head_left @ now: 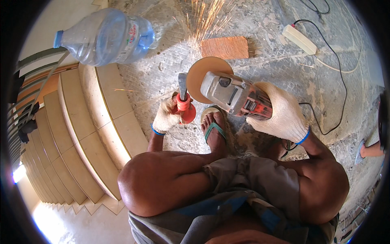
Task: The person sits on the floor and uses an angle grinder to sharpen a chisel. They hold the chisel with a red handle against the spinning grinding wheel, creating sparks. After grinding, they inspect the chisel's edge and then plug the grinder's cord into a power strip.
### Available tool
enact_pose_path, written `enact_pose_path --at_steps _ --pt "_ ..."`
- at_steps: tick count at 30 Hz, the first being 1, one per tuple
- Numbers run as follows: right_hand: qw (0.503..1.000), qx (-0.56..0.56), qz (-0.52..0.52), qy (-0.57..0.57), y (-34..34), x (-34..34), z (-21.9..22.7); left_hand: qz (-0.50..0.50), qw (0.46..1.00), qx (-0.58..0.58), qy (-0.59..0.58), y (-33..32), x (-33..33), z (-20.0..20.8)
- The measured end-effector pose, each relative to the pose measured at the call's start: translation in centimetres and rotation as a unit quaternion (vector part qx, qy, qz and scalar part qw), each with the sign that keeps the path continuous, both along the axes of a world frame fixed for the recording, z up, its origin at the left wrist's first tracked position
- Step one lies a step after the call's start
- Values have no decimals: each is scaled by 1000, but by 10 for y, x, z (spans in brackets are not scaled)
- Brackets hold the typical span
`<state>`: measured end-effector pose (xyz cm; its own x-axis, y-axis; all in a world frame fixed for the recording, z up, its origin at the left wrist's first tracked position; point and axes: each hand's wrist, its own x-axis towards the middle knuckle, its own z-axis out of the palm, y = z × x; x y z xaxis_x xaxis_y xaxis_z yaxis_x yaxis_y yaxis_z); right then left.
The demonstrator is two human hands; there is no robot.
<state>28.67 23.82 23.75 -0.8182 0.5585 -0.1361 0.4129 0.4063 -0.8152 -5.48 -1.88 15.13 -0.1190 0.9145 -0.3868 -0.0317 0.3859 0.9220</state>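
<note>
Near the middle of the frame, the left hand (165,116) is curling its fingers around a red-handled chisel (183,101). To its right, the right hand (284,112) is wrapping its fingers around a grinder (233,92). Sparks (206,18) are flying at the top.

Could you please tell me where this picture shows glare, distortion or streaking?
Head view: glare burns out the lower-left edge; head view: the stairs curve toward the rim; head view: sparks smear into streaks, while the grinder looks fairly sharp.
</note>
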Motion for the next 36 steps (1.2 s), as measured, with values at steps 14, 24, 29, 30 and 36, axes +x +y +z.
enact_pose_path --at_steps 14,24,29,30,36 --pt "1000 17 -8 13 -3 -1 3 33 996 49 -63 -5 2 -7" --pt "999 33 4 14 -4 0 -1 25 998 12 -55 -7 2 -9" --pt "1000 24 7 2 -2 -1 -1 10 999 -9 -45 0 5 3" --pt "1000 23 7 0 -2 -1 -1 1 1000 4 -31 2 6 5" --pt "1000 17 9 5 -1 -2 -1 -3 999 -1 -49 4 8 5"
